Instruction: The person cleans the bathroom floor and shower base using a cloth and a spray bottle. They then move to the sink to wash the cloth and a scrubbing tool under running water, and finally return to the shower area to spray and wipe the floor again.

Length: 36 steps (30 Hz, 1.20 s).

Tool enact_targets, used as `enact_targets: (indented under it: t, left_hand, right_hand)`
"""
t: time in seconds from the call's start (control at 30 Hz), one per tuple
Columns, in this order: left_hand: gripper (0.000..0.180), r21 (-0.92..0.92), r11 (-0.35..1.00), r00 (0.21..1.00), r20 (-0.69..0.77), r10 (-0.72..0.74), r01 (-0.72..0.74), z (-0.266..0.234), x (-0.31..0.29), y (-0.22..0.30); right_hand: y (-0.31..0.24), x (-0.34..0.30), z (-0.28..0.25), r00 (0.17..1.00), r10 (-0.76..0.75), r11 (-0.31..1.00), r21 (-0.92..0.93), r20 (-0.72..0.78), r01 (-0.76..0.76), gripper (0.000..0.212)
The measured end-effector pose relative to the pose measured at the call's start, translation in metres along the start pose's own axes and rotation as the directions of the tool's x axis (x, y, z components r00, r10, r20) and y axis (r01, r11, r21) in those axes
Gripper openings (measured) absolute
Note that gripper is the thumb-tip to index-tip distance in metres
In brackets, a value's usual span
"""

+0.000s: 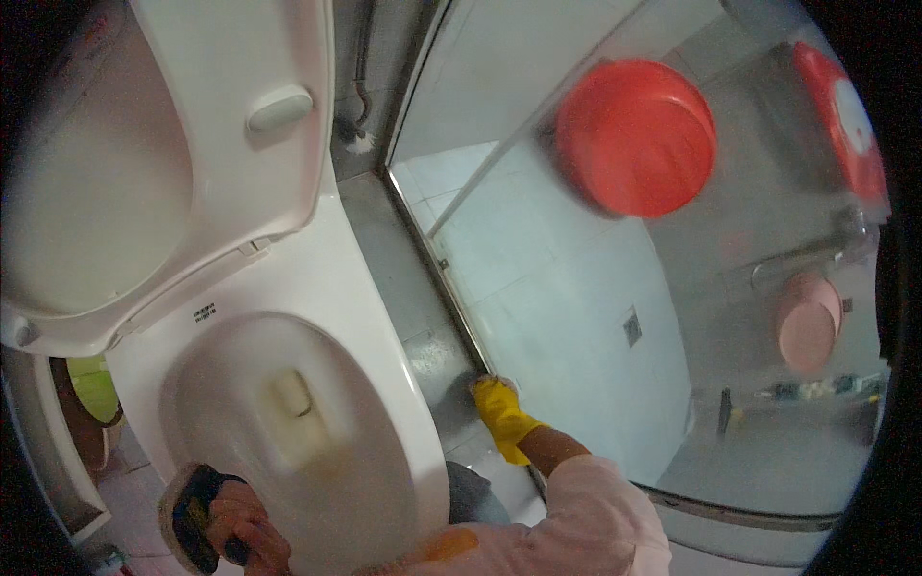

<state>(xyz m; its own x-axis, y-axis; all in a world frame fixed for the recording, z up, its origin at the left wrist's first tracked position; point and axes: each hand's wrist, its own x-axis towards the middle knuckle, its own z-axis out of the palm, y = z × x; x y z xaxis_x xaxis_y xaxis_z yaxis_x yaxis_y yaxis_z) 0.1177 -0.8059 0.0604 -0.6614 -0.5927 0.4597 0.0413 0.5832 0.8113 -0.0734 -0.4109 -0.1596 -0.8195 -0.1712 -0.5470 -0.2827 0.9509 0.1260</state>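
My left hand (240,523), bare, is closed around a dark blue scrub brush (195,518) with a tan edge. It holds the brush over the left rim of the white toilet bowl (423,437); the exact kind of brush is hard to make out. Reaching out to the right, my right hand (501,413) wears a yellow rubber glove. Its fingers are curled down by the metal bottom frame (461,322) of a glass shower panel. Something pale shows at the fingertips, too small to name. Shallow, yellowish water (298,413) lies in the bowl.
The toilet seat and lid (230,163) stand raised. Behind the glass are a red basin (639,139), a pink basin (810,322) and a floor drain (631,327). A hose (362,77) hangs near the wall. Something green (91,389) stands left of the toilet.
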Motion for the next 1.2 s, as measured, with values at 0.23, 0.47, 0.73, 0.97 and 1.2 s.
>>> enact_targets:
  t: [0.23, 0.47, 0.73, 0.97, 1.2]
  left_hand:
    - [0.035, -0.056, 0.998, 0.999, 0.050, 0.022, -0.019, 0.000, -0.006, 0.004]
    - [0.035, -0.036, 0.998, 0.997, 0.065, 0.052, -0.050, -0.003, 0.001, 0.000]
    - [0.036, -0.026, 0.996, 0.989, 0.119, 0.083, -0.081, 0.003, 0.005, -0.002]
    - [0.036, -0.020, 0.999, 0.993, 0.115, 0.040, -0.038, -0.015, -0.008, 0.001]
    - [0.037, -0.190, 0.981, 0.978, 0.195, 0.075, -0.038, -0.019, -0.009, 0.002]
  right_hand:
    - [-0.046, 0.089, -0.120, 0.869, -0.054, 0.958, 0.221, -0.491, 0.184, 0.026]
    - [-0.067, 0.155, -0.062, 0.924, -0.022, 0.990, 0.121, -0.382, 0.073, 0.027]
    - [-0.070, 0.276, -0.043, 0.624, -0.091, 0.971, -0.208, -0.776, -0.118, 0.016]
    - [-0.047, 0.106, -0.012, 0.892, 0.063, 0.953, 0.293, -0.447, 0.080, 0.015]
    - [0.007, -0.046, 0.019, 0.960, 0.278, 0.895, 0.357, 0.023, -0.267, 0.013]
